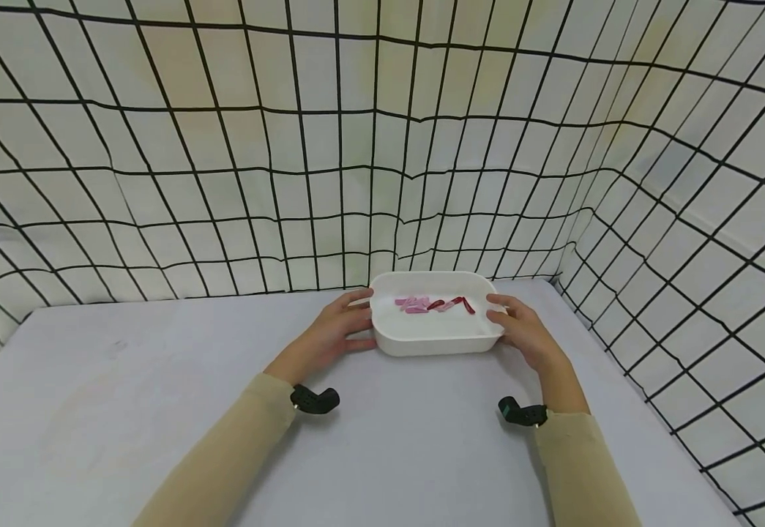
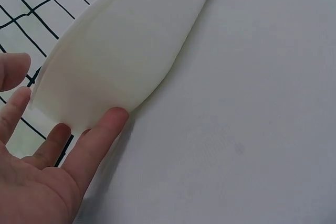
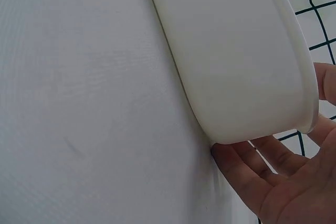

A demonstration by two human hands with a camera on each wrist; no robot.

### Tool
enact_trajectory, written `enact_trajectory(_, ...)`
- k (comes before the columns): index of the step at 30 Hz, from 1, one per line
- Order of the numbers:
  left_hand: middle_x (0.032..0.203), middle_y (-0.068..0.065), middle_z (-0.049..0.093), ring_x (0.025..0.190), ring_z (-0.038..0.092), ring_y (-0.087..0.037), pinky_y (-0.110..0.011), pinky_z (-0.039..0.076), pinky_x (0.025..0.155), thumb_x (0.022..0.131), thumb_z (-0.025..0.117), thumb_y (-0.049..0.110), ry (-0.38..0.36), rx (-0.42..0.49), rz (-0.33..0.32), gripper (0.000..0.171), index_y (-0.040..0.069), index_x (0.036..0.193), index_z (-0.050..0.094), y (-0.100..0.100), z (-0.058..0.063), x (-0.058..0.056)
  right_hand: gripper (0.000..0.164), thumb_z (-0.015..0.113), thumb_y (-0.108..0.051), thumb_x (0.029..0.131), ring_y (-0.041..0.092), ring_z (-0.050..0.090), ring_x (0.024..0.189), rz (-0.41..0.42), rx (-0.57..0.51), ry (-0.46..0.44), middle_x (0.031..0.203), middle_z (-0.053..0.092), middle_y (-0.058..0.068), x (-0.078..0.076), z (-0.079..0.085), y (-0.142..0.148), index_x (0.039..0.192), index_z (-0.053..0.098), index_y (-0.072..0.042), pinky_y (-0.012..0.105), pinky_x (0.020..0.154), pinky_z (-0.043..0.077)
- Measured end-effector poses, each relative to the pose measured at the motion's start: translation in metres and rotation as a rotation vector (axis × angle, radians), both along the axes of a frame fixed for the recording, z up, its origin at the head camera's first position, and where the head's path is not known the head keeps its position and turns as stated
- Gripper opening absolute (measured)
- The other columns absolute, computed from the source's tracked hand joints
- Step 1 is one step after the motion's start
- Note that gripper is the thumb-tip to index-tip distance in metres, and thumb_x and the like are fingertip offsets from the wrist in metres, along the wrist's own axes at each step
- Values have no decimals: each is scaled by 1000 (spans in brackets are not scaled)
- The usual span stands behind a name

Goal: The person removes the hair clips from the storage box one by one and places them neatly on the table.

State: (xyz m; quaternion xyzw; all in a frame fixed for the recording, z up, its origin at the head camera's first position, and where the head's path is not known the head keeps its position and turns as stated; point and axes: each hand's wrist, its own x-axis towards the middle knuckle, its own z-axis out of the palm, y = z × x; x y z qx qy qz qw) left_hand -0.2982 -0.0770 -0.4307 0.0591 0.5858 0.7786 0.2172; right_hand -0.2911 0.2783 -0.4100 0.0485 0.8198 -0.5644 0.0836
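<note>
A white rectangular plastic tray (image 1: 438, 347) with rounded corners is at the back of the table, between my two hands. Small pink strips (image 1: 415, 304) and a few slender, glossy dark red pieces (image 1: 468, 306) lie inside it. My left hand (image 1: 337, 329) rests against the left end, its fingers spread and fairly straight. In the left wrist view, one fingertip (image 2: 118, 114) touches the lower wall. My right hand (image 1: 525, 329) holds the right end, with fingertips over the rim. The right wrist view shows other fingers (image 3: 231, 161) at the tray's lower corner.
The table (image 1: 389, 454) has a white cover. A black wire grid (image 1: 339, 176) stands along its back edge, close behind the tray. Another grid panel (image 1: 675, 293) runs along the right side. Pale cloth hangs behind both. Black bands (image 1: 316, 400) circle my wrists.
</note>
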Motion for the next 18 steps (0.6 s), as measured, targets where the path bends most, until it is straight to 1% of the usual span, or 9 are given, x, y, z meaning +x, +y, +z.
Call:
enact_trajectory(4, 158, -11, 32, 132, 50, -35, -53, 52, 99, 103, 55, 12, 23, -41, 10, 53, 20, 151, 36, -6, 0, 2, 52, 55, -24, 103, 36, 43, 138, 31, -10, 3, 160, 26, 21, 1, 0, -3, 151, 41, -14, 52, 111, 42)
enact_trajectory(6, 158, -12, 31, 132, 50, -36, -53, 53, 98, 102, 56, 12, 33, -64, 14, 53, 20, 151, 36, -9, 1, 4, 51, 55, -23, 103, 36, 45, 135, 43, -10, 3, 158, 28, 21, 1, -1, -4, 151, 42, -14, 51, 110, 43)
enact_trajectory(10, 158, -14, 31, 132, 49, -37, -53, 53, 98, 102, 56, 11, 41, -86, 15, 54, 20, 151, 35, -13, 1, 5, 50, 55, -21, 102, 36, 46, 134, 58, -2, -5, 157, 28, 22, 2, 0, -6, 150, 43, -14, 51, 109, 44)
enact_trajectory(15, 158, -16, 29, 132, 49, -39, -54, 53, 98, 103, 55, 11, 56, -89, 9, 54, 18, 152, 34, -17, 0, 6, 50, 55, -17, 101, 37, 47, 133, 70, -1, -17, 157, 29, 21, 3, 2, -9, 150, 43, -14, 51, 108, 46)
enact_trajectory(18, 158, -16, 30, 132, 49, -39, -53, 53, 98, 103, 56, 12, 63, -99, 13, 54, 19, 152, 35, -20, 0, 7, 50, 54, -16, 101, 37, 48, 132, 84, 5, -15, 156, 30, 21, 3, 3, -11, 150, 43, -13, 51, 107, 47)
